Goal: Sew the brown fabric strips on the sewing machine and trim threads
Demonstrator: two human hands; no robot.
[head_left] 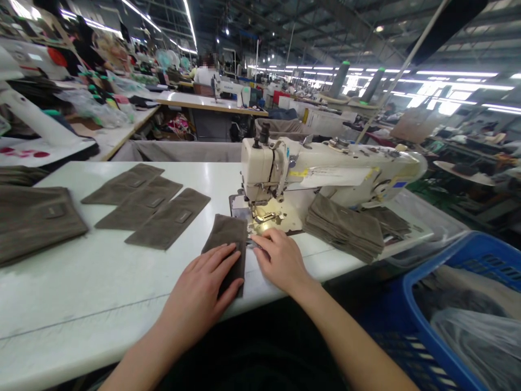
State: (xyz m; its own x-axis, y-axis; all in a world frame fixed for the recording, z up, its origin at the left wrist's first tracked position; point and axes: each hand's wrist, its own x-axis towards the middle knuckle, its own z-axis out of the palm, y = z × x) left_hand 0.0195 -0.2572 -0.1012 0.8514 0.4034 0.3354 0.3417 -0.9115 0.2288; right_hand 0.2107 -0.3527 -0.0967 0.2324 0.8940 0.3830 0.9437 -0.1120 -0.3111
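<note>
My left hand (pixel 205 279) lies flat with fingers stretched over a dark brown fabric piece (pixel 223 231) on the white sewing table. That piece sits just left of the sewing machine's needle plate (pixel 280 217). Beside its right edge, my right hand (pixel 280 258) is closed in a pinch. A small grey thing shows at those fingertips, too little of it visible to name. The pale sewing machine (pixel 260 163) stands right in front of both hands, its needle area lit. Three brown fabric pieces with small tabs, the nearest (pixel 171 217) among them, overlap to the left.
More brown fabric (pixel 38 220) lies at the far left. Under the machine's arm sits a stack of brown pieces (pixel 345 225). A blue plastic basket (pixel 411 293) with cloth and clear plastic stands at the right. Behind are other sewing tables (pixel 211 103) and a seated person.
</note>
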